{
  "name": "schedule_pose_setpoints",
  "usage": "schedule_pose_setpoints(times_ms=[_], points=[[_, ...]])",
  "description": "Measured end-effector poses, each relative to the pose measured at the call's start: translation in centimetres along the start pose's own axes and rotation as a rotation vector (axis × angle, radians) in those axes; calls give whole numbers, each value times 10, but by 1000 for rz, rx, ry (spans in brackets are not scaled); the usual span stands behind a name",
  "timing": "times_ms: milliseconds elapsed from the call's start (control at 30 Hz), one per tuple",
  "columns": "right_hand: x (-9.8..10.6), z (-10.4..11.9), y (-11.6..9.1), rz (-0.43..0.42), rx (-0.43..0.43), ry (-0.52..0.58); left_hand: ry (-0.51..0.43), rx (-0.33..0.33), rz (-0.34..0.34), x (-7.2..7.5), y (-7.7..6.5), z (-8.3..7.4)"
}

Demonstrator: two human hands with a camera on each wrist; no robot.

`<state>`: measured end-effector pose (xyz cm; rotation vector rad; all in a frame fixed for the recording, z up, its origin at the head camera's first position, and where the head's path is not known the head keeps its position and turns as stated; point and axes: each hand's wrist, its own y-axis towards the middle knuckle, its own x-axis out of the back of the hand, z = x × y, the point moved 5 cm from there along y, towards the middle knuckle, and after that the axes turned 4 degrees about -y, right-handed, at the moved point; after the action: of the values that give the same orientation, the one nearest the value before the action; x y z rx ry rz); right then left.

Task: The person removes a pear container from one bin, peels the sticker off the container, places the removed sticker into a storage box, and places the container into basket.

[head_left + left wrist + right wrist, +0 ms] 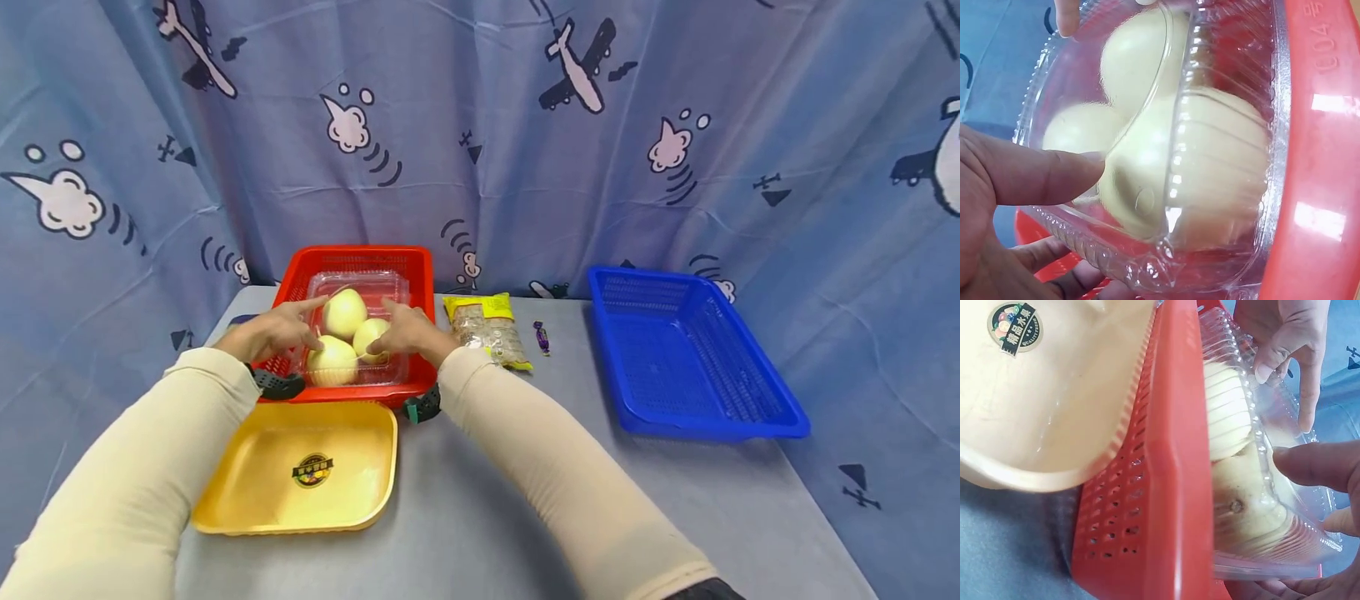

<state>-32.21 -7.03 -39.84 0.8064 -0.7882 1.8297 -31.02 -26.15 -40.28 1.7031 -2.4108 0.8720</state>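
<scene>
A clear plastic lidded box (401,293) holds three pale yellow round fruits (345,313) and sits inside a red basket (425,279). My left hand (276,329) grips the box's left side, its thumb (1054,178) on the lid and other fingers down along the side wall. On the opposite side, my right hand (412,332) holds the box with its thumb (1310,464) over the top edge and fingers lower down. The right wrist view shows the box tilted against the basket's rim; its far wall is partly hidden by the hands.
A gold-coloured tray (255,492) with a round label stands right in front of the red basket. To the right lie a yellow-topped food packet (487,329) and a small purple wrapped sweet (542,338). A blue basket (652,367) is farther right, and a curtain (450,125) hangs behind.
</scene>
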Motion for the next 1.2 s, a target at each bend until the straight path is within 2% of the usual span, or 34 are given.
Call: schedule_pose_setpoints(times_ms=[300, 567, 867, 1000, 1200], points=[[-7, 0, 4, -3, -8, -104, 16, -13, 3, -2, 3, 5], [-12, -2, 8, 23, -32, -97, 76, -5, -24, -4, 4, 4], [-14, -4, 9, 37, -25, -127, 57, -6, -26, -8, 10, 9], [-15, -4, 9, 48, -22, -131, 73, 14, -28, -8, 9, 10], [-15, -3, 7, 53, -28, -155, 81, 7, -28, -10, 8, 10]])
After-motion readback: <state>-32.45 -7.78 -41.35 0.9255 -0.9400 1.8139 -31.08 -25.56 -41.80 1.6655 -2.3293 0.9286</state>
